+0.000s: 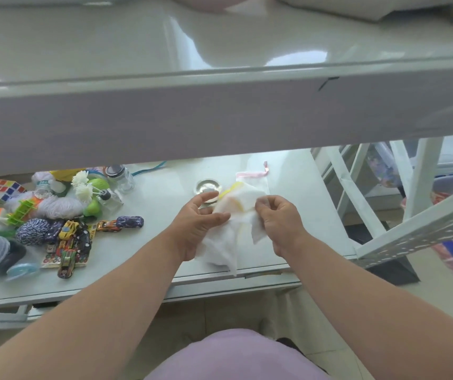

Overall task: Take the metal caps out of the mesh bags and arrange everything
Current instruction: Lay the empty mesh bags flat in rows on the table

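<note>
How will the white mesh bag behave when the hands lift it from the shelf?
The mesh bag is probably floppy: it already crumples and droops between the left hand and right hand. It looks thin and see-through, so likely very light. It should sag rather than hold a shape.

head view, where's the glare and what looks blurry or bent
Head view: window glare streaks the glossy upper shelf; wide-angle lens bows that shelf's front edge; the mesh bags in both hands wash out white, detail lost; the metal cap behind them catches a reflection.
</note>
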Tool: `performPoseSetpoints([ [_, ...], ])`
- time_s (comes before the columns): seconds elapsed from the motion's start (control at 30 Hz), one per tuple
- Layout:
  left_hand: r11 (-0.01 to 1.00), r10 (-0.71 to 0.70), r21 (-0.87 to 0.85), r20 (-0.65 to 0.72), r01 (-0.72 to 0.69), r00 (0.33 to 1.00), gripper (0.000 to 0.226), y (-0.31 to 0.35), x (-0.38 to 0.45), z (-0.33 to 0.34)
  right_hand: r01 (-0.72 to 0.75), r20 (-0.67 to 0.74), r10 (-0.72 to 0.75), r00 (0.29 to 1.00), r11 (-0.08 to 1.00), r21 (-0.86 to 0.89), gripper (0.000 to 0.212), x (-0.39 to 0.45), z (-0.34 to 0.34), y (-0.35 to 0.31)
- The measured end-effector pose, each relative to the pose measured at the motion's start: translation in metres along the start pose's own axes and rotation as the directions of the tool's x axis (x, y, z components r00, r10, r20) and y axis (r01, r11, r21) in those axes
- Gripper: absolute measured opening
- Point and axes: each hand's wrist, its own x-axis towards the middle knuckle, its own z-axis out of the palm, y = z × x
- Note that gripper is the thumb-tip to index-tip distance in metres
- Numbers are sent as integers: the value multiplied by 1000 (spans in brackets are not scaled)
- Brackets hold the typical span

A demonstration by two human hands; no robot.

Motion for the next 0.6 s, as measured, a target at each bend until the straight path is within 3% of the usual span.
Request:
performPoseSetpoints([
  [0.23,992,102,78,-50,-98,993,75,4,26,43,114,-168,-117,979,993,-28,14,60,-65,-29],
  [0.37,994,108,47,-132,-103,985,62,-4,35,49,3,-257,-32,966,994,-112,13,101,-89,-28],
  [0.43,995,90,49,-157,-83,983,56,-13,35,50,-93,-238,31,971,963,-252,8,115,-98,-21],
  [0.47,995,86,60,-173,-76,981,53,-17,34,50,-132,-230,51,972,926,-354,19,121,-103,-18],
  [0.53,995,83,74,-198,-69,977,50,-25,32,49,-151,-241,43,970,879,-451,29,126,-109,-13],
  [0.6,995,79,77,-215,-64,973,49,-30,31,49,-122,-247,10,969,889,-441,27,127,-113,-12],
])
